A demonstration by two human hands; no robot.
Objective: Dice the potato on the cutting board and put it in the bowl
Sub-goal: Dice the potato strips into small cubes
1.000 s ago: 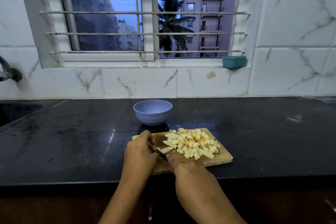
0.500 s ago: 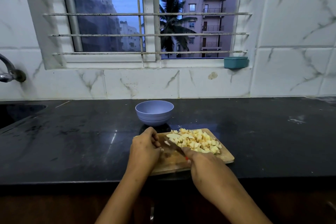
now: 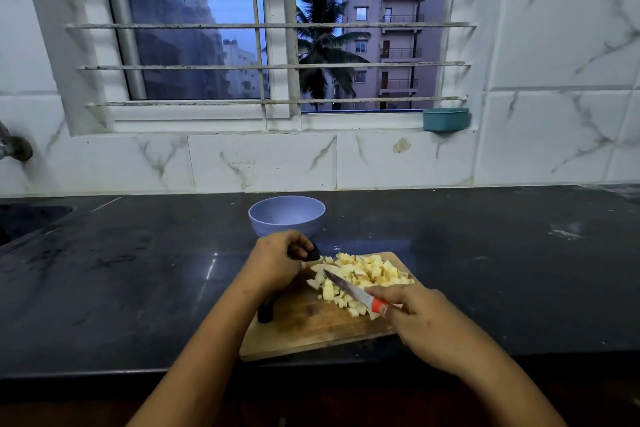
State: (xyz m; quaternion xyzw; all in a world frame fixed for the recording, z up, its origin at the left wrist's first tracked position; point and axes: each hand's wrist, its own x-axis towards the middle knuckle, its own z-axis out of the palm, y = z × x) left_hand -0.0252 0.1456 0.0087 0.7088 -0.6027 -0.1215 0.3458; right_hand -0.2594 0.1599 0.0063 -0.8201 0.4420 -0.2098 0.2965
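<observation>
Dark stone counter (image 3: 138,288), polished and glossy, streaked with pale smears. Nearest on it, one rectangular wooden cutting board (image 3: 311,329), rounded at the corners, grain scuffed and knife-scored. One black handle (image 3: 266,314) along the board's left edge, with the left grip (image 3: 277,263) clenched round its far end. Right grip (image 3: 426,322) curled round the orange-red handle of one knife (image 3: 346,286); narrow steel blade pointing far-left, laid low over the pile. Diced potato (image 3: 370,270) heaped on the board's far right part: small pale-yellow cubes, some browned at the edges, too many to count, a few strays toward the middle of the board.

Just beyond the left grip, one round bowl (image 3: 287,218), lavender, smooth and matte, standing upright on the counter near the board's far edge.

Farther back, white marble-veined wall tiles (image 3: 259,163), glossy, with grey grout lines. One metal tap (image 3: 15,149) at the far left. On the sill, one small teal tub (image 3: 445,120) with rounded corners. Four horizontal window bars (image 3: 242,25), white and worn.
</observation>
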